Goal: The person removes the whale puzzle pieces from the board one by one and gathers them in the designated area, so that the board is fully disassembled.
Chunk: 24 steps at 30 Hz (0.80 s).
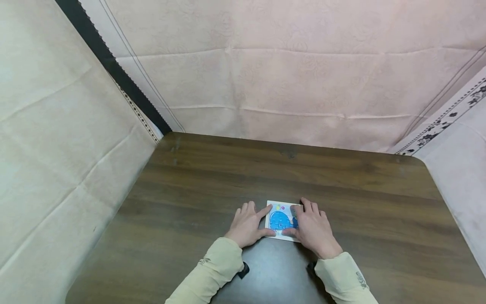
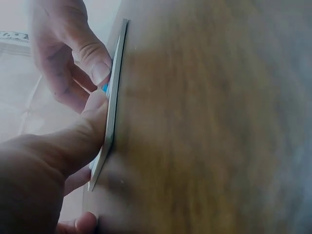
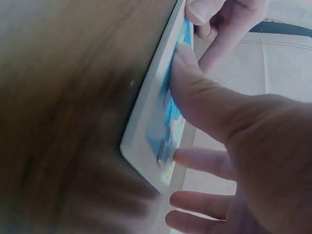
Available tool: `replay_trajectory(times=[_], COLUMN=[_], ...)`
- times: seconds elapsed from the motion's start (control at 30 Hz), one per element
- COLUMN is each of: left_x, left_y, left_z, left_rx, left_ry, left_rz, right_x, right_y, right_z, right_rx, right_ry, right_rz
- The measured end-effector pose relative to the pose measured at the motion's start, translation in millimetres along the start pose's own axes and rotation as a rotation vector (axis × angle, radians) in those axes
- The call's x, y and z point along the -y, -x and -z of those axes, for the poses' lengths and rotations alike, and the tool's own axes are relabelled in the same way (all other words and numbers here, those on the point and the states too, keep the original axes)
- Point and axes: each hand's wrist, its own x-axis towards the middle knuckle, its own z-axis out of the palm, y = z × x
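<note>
A small jigsaw puzzle (image 1: 279, 220) with a blue whale-like picture and a white frame lies flat on the table. At its left side, my left hand (image 1: 247, 224) rests with thumb and forefinger spread on the frame. My right hand (image 1: 314, 228) covers part of the right side, its thumb and forefinger pressing on the picture. In the right wrist view, the forefinger touches a puzzle piece (image 3: 166, 152) that stands slightly raised near one corner; the other fingers reach past the edge. Both thumbs lie on the near part of the board in the left wrist view.
The brown wooden table (image 1: 288, 177) has rounded far corners. Pale cloth (image 1: 288, 84) hangs behind it, with more cloth (image 1: 57, 147) along the left and right sides. Light-coloured sleeves (image 1: 216, 268) cover both forearms.
</note>
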Motion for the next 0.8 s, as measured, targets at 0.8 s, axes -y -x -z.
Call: replay_trajectory(times=[0.8], left_x=[-0.5], left_y=[2.7], left_z=[-0.2], left_rx=[-0.001], left_ry=[-0.035], left_rz=[0.002], right_x=[25], right_y=[-27.9], right_z=[-7], right_rx=[-0.077], right_ry=[-0.052], right_rz=[0.129])
